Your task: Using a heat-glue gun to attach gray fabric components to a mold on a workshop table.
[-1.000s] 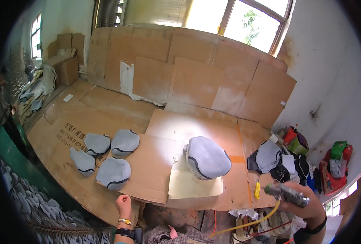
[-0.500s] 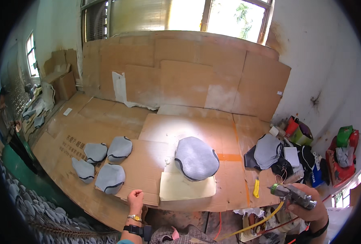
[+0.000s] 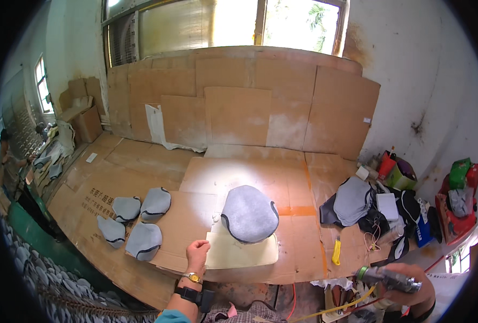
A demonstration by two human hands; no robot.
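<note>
My right hand [image 3: 408,293] is wrapped round a metal spray gun [image 3: 384,278] with a green ring at its front end, held at the right past the table's front edge. A yellow hose [image 3: 341,309] runs below it. My left hand [image 3: 197,254] is closed, with nothing visible in its fingers, beside the left edge of a cream pad [image 3: 241,255]. Partly on that pad sits a large rounded grey fabric piece [image 3: 250,212] with dark edging, touched by neither hand. Several smaller grey pieces of the same look [image 3: 143,240] lie on the cardboard to the left.
Cardboard [image 3: 298,247] covers the table, and a cardboard screen [image 3: 239,113] stands behind it. A yellow cutter knife [image 3: 336,252] lies at the right, near a pile of grey fabric [image 3: 352,202] and a white box [image 3: 386,206]. Many grey pieces [image 3: 61,285] fill the lower left.
My left hand has moved right, to the pad's edge. The spray gun in my right hand is a little lower. The whole view has shifted slightly; the grey pieces keep their places.
</note>
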